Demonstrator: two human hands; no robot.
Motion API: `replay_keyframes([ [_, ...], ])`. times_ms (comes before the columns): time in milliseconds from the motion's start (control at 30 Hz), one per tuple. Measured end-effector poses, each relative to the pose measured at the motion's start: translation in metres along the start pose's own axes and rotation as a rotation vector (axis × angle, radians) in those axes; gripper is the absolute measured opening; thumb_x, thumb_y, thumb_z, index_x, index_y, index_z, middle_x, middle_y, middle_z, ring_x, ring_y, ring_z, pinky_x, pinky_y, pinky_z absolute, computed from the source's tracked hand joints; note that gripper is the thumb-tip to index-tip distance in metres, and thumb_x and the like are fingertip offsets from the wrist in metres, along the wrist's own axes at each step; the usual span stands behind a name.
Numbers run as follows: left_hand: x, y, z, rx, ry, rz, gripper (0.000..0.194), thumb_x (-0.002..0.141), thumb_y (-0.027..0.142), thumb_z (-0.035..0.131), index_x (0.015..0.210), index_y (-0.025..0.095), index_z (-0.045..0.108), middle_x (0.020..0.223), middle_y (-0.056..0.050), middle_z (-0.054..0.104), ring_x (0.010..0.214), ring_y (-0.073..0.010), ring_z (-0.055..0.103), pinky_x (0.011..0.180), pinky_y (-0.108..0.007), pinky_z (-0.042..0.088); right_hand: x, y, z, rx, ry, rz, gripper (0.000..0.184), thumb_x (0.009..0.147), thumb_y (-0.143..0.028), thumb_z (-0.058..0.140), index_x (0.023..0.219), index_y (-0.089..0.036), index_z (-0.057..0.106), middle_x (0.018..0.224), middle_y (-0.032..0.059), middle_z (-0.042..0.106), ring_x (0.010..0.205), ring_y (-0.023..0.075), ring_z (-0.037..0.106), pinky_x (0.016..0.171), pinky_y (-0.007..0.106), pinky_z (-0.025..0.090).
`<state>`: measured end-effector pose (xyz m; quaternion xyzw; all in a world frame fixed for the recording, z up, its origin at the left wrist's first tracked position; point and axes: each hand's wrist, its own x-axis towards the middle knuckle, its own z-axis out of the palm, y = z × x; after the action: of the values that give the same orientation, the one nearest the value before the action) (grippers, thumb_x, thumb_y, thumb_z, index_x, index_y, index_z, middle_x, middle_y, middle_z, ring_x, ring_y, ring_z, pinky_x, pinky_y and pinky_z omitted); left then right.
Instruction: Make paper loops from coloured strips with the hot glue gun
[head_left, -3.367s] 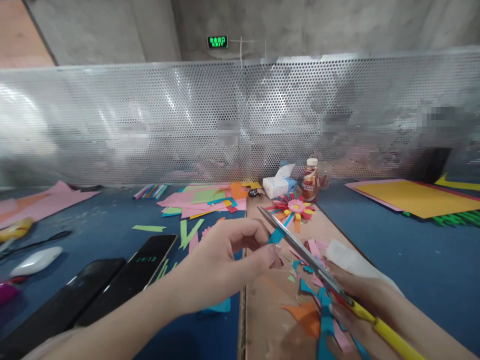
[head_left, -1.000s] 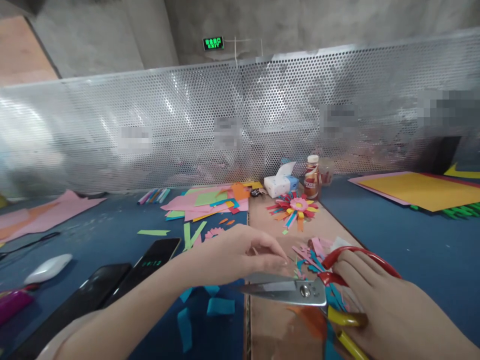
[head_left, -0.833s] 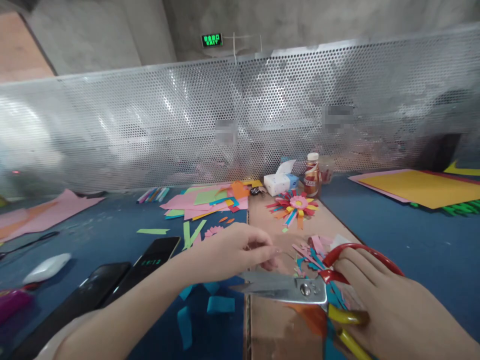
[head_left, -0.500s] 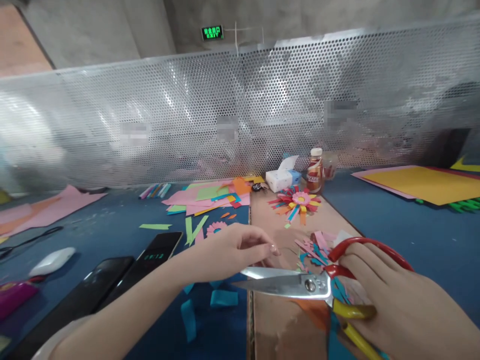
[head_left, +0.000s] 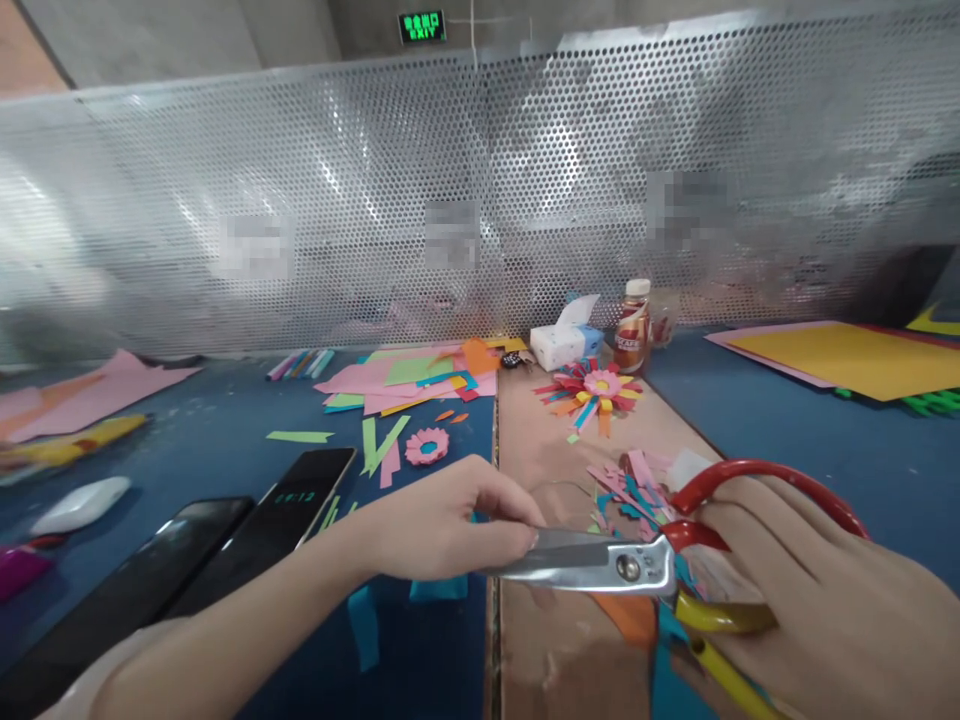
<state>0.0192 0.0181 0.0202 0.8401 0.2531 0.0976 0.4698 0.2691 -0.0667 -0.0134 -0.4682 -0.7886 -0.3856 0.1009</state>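
Note:
My right hand (head_left: 810,580) grips a pair of scissors (head_left: 600,562) by its red and yellow handles, the metal blades pointing left and lying nearly together. Over the blades, my left hand (head_left: 465,525) has thumb and fingers pinched; anything small between them is hidden. Paper scraps (head_left: 630,495) in pink, blue and green lie heaped just behind the scissors. Below the blades rests a piece of orange paper (head_left: 628,618). Blue paper strips (head_left: 364,625) are on the table under my left wrist. Beyond that hand is a pink paper ring with a blue centre (head_left: 427,447).
A multicoloured paper flower (head_left: 600,390) lies before a tissue pack (head_left: 562,345) and a brown bottle (head_left: 631,325). Two phones (head_left: 300,490) and a white mouse-shaped object (head_left: 82,505) are at left. Coloured sheets (head_left: 862,355) lie at right. A perforated metal screen (head_left: 375,200) stands behind.
The scissor blades have come closer together, and my left fingers have moved down onto them. A blurred yellow object has appeared at far left, where dark scissors showed before. The view has tilted slightly downward.

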Motion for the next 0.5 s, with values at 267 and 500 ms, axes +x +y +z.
replay_keyframes([
  [267, 0.0017, -0.0051, -0.0019, -0.014, -0.025, 0.030, 0.022, 0.080, 0.020, 0.044, 0.064, 0.012, 0.057, 0.055, 0.004, 0.033, 0.052, -0.0068, 0.027, 0.045, -0.020, 0.023, 0.0008, 0.0005, 0.0030, 0.020, 0.100, -0.043, 0.023, 0.068, -0.030, 0.035, 0.066, -0.023, 0.056, 0.080, 0.0086, 0.057, 0.074, 0.0303, 0.052, 0.051, 0.036, 0.040],
  [500, 0.0006, -0.0019, -0.0025, 0.024, -0.041, 0.014, 0.023, 0.081, 0.020, 0.043, 0.066, 0.011, 0.058, 0.057, 0.004, 0.036, 0.053, -0.0072, 0.030, 0.048, -0.020, 0.024, 0.0035, -0.0010, 0.0021, -0.018, 0.122, -0.052, 0.029, 0.074, -0.030, 0.031, 0.065, -0.025, 0.058, 0.078, 0.0085, 0.057, 0.069, 0.0286, 0.051, 0.046, 0.032, 0.034],
])
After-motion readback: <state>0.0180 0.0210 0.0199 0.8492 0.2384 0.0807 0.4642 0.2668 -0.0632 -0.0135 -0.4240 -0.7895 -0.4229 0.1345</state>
